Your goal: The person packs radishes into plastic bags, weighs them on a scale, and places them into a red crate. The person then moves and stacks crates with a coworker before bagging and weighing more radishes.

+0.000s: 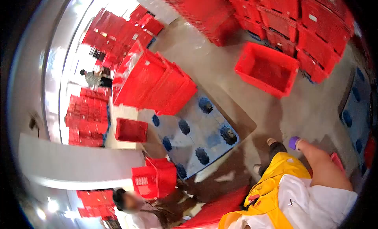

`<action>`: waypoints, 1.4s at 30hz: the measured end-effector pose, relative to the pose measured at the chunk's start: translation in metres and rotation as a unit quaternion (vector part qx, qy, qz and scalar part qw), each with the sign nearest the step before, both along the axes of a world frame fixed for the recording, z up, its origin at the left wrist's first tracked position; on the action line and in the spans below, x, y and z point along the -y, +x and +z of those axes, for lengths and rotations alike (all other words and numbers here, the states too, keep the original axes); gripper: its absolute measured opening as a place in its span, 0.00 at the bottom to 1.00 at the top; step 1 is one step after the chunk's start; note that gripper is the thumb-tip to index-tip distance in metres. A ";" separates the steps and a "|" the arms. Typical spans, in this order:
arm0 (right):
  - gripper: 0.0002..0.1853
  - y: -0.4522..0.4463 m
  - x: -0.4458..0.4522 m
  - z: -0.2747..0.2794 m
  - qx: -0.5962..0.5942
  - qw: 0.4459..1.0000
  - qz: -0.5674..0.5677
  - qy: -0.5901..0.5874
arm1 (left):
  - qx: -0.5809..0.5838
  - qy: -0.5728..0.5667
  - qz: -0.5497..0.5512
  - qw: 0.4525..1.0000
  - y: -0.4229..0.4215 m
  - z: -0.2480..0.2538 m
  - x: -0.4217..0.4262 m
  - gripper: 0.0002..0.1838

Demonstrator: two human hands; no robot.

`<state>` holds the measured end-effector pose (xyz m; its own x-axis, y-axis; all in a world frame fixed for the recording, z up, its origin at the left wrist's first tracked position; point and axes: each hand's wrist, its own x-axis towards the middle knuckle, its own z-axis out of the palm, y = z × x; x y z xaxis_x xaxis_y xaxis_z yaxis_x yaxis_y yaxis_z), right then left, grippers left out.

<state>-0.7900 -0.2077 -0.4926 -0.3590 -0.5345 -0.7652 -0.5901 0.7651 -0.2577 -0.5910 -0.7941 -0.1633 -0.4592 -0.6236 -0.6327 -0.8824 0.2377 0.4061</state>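
Note:
My right arm reaches down from a white sleeve, and my right hand [294, 142] hangs low over the floor beside my feet. It looks covered by a purple glove. The fingers are too small and blurred to tell whether they are closed, and nothing held can be made out. My left hand does not show. A red crate edge [220, 209] lies close to the left side of my yellow apron [281, 166]. The nearest whole crate to my right hand is an open red crate [267, 69] on the floor, well apart from it.
A blue pallet [214, 140] carries nested red crates [157, 83] at its far end. Tall stacks of red crates [279, 28] stand behind. Another pallet [356, 107] lies at right. One person [138, 213] is near at lower left; another [96, 78] stands far off.

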 end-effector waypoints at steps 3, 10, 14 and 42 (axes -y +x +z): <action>0.19 -0.021 0.023 -0.034 0.001 0.993 -0.109 -0.032 | 0.123 -0.024 -0.076 0.989 0.144 -0.027 -0.038 0.16; 0.24 -0.047 0.288 0.174 0.223 0.952 0.008 -0.207 | 0.209 -0.063 0.174 0.960 0.266 0.028 -0.199 0.34; 0.32 0.059 0.424 0.272 0.369 0.888 0.165 -0.217 | 0.040 -0.316 0.383 0.867 0.306 0.051 -0.231 0.25; 0.32 0.306 0.471 0.272 0.362 0.870 -0.050 -0.330 | -0.086 -0.306 0.711 0.628 0.371 -0.027 -0.163 0.47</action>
